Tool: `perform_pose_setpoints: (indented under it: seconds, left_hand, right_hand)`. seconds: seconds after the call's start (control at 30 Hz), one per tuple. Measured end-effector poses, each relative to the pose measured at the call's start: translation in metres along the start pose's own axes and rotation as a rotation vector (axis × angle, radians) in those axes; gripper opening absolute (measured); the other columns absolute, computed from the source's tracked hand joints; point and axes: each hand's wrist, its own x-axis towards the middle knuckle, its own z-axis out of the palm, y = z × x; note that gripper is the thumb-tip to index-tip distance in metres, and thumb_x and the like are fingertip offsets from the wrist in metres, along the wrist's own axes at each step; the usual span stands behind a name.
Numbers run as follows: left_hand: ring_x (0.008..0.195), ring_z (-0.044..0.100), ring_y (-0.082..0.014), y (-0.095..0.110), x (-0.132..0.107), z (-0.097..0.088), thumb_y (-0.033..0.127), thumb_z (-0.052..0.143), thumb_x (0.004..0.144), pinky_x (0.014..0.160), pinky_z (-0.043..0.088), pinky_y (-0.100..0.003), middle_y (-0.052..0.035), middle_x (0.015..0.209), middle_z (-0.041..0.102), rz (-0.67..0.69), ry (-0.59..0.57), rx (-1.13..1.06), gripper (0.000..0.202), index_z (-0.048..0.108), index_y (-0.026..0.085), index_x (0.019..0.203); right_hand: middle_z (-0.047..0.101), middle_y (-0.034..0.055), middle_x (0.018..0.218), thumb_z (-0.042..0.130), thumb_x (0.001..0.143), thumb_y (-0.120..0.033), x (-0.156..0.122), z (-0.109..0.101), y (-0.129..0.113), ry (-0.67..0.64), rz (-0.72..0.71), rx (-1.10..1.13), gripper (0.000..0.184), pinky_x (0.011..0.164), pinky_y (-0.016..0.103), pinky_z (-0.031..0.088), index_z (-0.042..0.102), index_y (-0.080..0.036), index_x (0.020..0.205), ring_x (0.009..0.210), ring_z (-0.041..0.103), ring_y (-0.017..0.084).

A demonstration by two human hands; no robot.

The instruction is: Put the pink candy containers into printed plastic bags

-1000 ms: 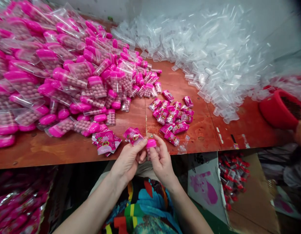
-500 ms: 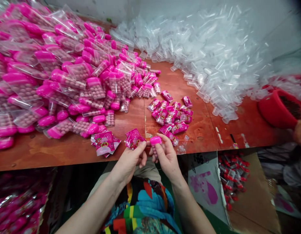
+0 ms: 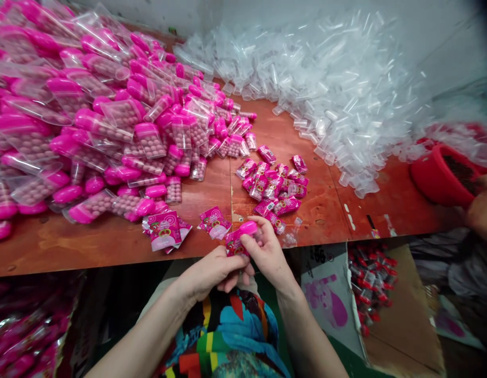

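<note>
The left hand (image 3: 219, 269) bends in at the wrist, fingers pinching a pink printed sachet (image 3: 235, 245) over the counter's (image 3: 70, 247) front edge; the right hand (image 3: 269, 257), angled inward, pinches a pink-capped bottle (image 3: 249, 228) beside it. Half a second earlier, the left fingers were at sachets on the counter, apart from the bottle; now sachet and bottle overlap in view

Left fingers (image 3: 230, 282) holding pink wrapper (image 3: 234, 243), right fingers (image 3: 251, 249) gripping pink-capped container (image 3: 249, 228)
</note>
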Motion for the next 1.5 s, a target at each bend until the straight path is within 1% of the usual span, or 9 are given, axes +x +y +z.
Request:
perform_pose_setpoints:
  seconds: [0.1, 0.17, 0.3, 0.47, 0.53, 0.67, 0.9, 1.2, 1.5]
  left_hand:
    - [0.037, 0.039, -0.0057, -0.003, 0.002, 0.001, 0.037, 0.051, 0.084, 0.037, 0.021, -0.020, -0.0060, 0.061, 0.063, -0.003, -0.058, -0.028, 0.031, 0.065, 0.012, 0.073]
    - [0.036, 0.039, -0.0061, -0.003, 0.001, 0.000, 0.040, 0.056, 0.083, 0.036, 0.021, -0.020, -0.0022, 0.055, 0.059, 0.009, -0.029, -0.005, 0.030, 0.064, 0.013, 0.075]
    - [0.035, 0.036, -0.0074, 0.000, -0.005, -0.004, 0.050, 0.064, 0.078, 0.036, 0.021, -0.019, 0.0068, 0.042, 0.047, 0.055, 0.168, -0.009, 0.035, 0.060, 0.017, 0.089]
    - [0.035, 0.032, -0.0046, 0.003, -0.006, -0.005, 0.047, 0.067, 0.077, 0.038, 0.019, -0.018, 0.0041, 0.039, 0.047, 0.153, 0.404, -0.097, 0.039, 0.048, 0.017, 0.059]
    - [0.036, 0.033, -0.0044, 0.005, -0.004, -0.004, 0.044, 0.070, 0.075, 0.038, 0.019, -0.018, 0.0032, 0.040, 0.048, 0.174, 0.451, -0.211, 0.039, 0.049, 0.016, 0.056]
    - [0.037, 0.033, -0.0042, 0.010, 0.000, -0.004, 0.040, 0.075, 0.071, 0.037, 0.020, -0.018, 0.0035, 0.041, 0.047, 0.203, 0.461, -0.482, 0.035, 0.055, 0.014, 0.059]
    - [0.038, 0.038, -0.0049, 0.010, 0.007, -0.003, 0.034, 0.078, 0.068, 0.036, 0.024, -0.016, 0.0041, 0.041, 0.048, 0.206, 0.482, -0.684, 0.030, 0.056, 0.015, 0.062]
    - [0.035, 0.041, -0.0065, 0.008, 0.011, -0.003, 0.036, 0.074, 0.073, 0.035, 0.025, -0.017, 0.0013, 0.039, 0.051, 0.176, 0.533, -0.688, 0.031, 0.054, 0.015, 0.062]
    - [0.035, 0.039, -0.0059, 0.011, 0.008, 0.000, 0.034, 0.074, 0.071, 0.035, 0.024, -0.018, 0.0034, 0.039, 0.048, 0.199, 0.512, -0.660, 0.028, 0.056, 0.015, 0.062]
  right_hand:
    - [0.057, -0.0052, 0.076, 0.067, 0.079, -0.027, -0.001, 0.004, -0.004, -0.047, 0.037, 0.080, 0.041, 0.056, 0.021, 0.044, 0.046, -0.024, 0.113, 0.059, 0.051, 0.009]
    - [0.057, -0.0051, 0.076, 0.068, 0.078, -0.025, 0.000, 0.005, -0.005, -0.027, 0.025, 0.080, 0.040, 0.058, 0.022, 0.044, 0.047, -0.024, 0.112, 0.061, 0.051, 0.009]
    - [0.055, -0.0058, 0.074, 0.070, 0.075, -0.023, 0.004, 0.003, -0.006, 0.049, -0.018, 0.020, 0.040, 0.055, 0.021, 0.043, 0.050, -0.023, 0.109, 0.059, 0.050, 0.008]
    - [0.054, -0.0073, 0.069, 0.071, 0.077, -0.032, 0.010, 0.000, -0.002, 0.043, -0.006, 0.033, 0.039, 0.044, 0.018, 0.038, 0.051, -0.022, 0.109, 0.049, 0.046, 0.006]
    - [0.056, -0.0061, 0.072, 0.064, 0.084, -0.040, 0.009, -0.001, 0.000, 0.074, 0.001, 0.106, 0.038, 0.042, 0.019, 0.037, 0.049, -0.023, 0.114, 0.046, 0.046, 0.006]
    - [0.059, -0.0033, 0.076, 0.051, 0.093, -0.040, 0.000, -0.001, 0.002, 0.112, -0.017, 0.234, 0.036, 0.045, 0.020, 0.039, 0.045, -0.024, 0.124, 0.047, 0.050, 0.007]
    - [0.058, -0.0040, 0.068, 0.053, 0.092, -0.039, -0.021, 0.013, 0.009, 0.166, -0.015, 0.220, 0.034, 0.041, 0.016, 0.037, 0.044, -0.025, 0.121, 0.047, 0.046, 0.007]
    - [0.064, 0.0023, 0.085, 0.055, 0.092, -0.035, -0.018, 0.011, 0.013, 0.092, -0.118, 0.046, 0.029, 0.051, 0.021, 0.043, 0.049, -0.024, 0.118, 0.064, 0.058, 0.011]
    - [0.065, 0.0018, 0.083, 0.054, 0.092, -0.033, -0.010, 0.009, 0.022, 0.182, -0.200, -0.180, 0.030, 0.062, 0.028, 0.050, 0.051, -0.023, 0.120, 0.070, 0.062, 0.015]
